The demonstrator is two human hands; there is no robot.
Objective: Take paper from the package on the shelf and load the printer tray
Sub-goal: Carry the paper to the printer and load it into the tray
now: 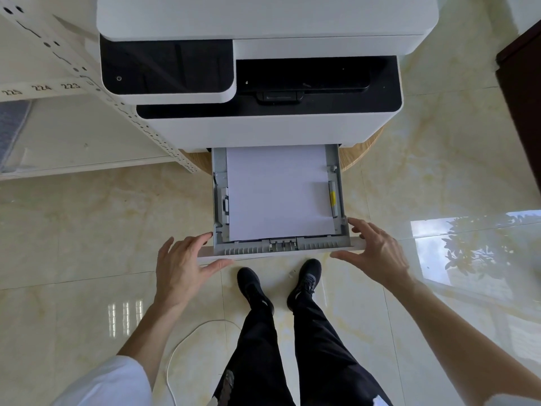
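A white printer (263,127) stands on a round wooden stand. Its grey paper tray (310,246) is pulled out toward me. A stack of white paper (278,191) lies flat inside it between the side guides. My left hand (181,265) is at the tray's front left corner, fingers spread, thumb against the white front panel. My right hand (374,250) is at the front right corner, fingers spread, touching the panel's edge. Neither hand holds paper. No paper package is in view.
A white metal shelf (73,136) with number labels stands to the left of the printer. A white cable (187,335) curls on the glossy tiled floor by my feet. Dark furniture (524,98) sits at the right edge.
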